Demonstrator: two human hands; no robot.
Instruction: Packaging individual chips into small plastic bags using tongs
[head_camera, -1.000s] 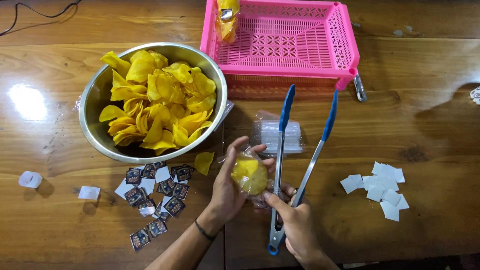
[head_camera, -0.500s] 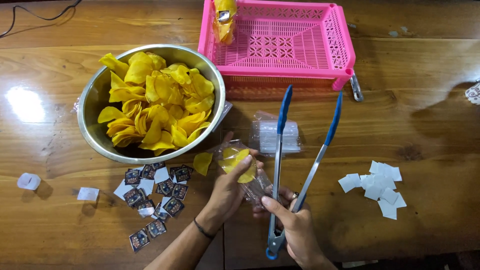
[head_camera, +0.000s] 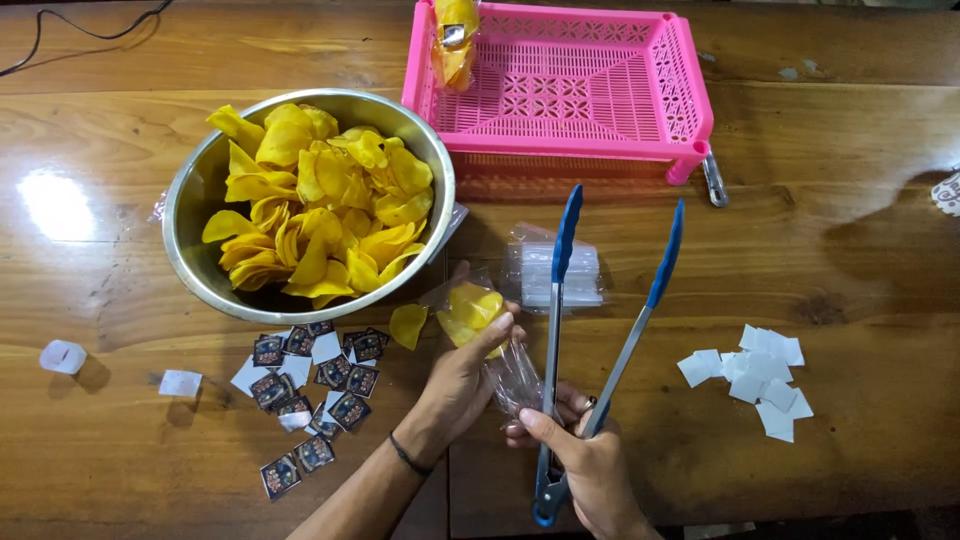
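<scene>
My left hand (head_camera: 462, 378) grips a small clear plastic bag (head_camera: 478, 318) with yellow chips inside, just in front of the steel bowl (head_camera: 192, 205) heaped with yellow chips (head_camera: 318, 200). My right hand (head_camera: 588, 462) holds blue-handled metal tongs (head_camera: 560, 330) with their open tips pointing away from me, and its fingers also touch the bag's lower end. One loose chip (head_camera: 407, 324) lies on the table beside the bowl.
A pink plastic basket (head_camera: 690, 100) stands at the back with one filled bag (head_camera: 455, 35) in it. A stack of empty clear bags (head_camera: 590, 275) lies behind the tongs. Small printed cards (head_camera: 310, 385) lie left of my arm, white paper squares (head_camera: 755, 372) to the right.
The bag of chips has moved a little left and away from me, toward the bowl. My right hand with the tongs stays in nearly the same place.
</scene>
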